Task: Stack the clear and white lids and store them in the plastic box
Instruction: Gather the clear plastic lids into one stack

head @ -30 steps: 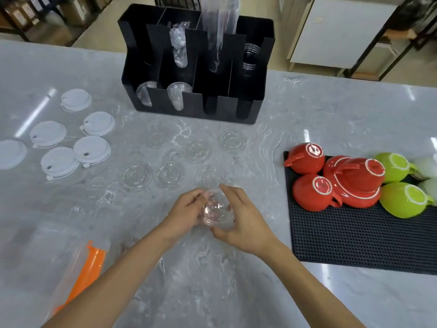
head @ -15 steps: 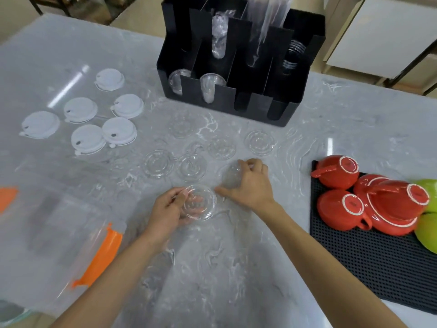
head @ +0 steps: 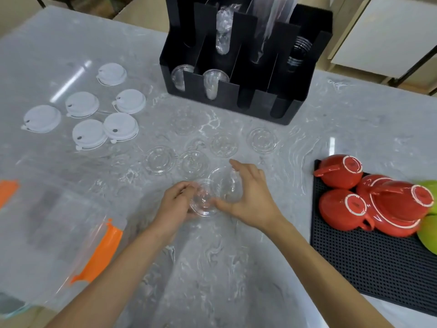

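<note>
While the left hand (head: 173, 204) curls its fingers round the rim of one clear lid (head: 203, 201) just above the marble surface (head: 212, 268), the right hand (head: 248, 197) holds a second clear lid (head: 224, 183) between thumb and fingers, tilted and overlapping the first one's far edge. Both grips are clamped on their lids, and the two lids touch or nearly touch; which, I cannot tell.

Five more clear lids lie flat on the surface beyond the hands, one at (head: 160, 159), one at (head: 194, 164), one at (head: 224, 144), one at (head: 262, 140) and a faint one at (head: 185, 121). Six white lids (head: 120, 126) lie in a loose group to the far left, apart from the clear ones.

The clear plastic box (head: 47, 233) with orange latches (head: 99, 254) sits at the near left edge. A black cup organizer (head: 246, 55) stands at the back. To the right, red cups (head: 343, 209) and a red teapot (head: 399, 204) rest upside down on a black mat (head: 378, 268), beside green cups (head: 428, 233).
</note>
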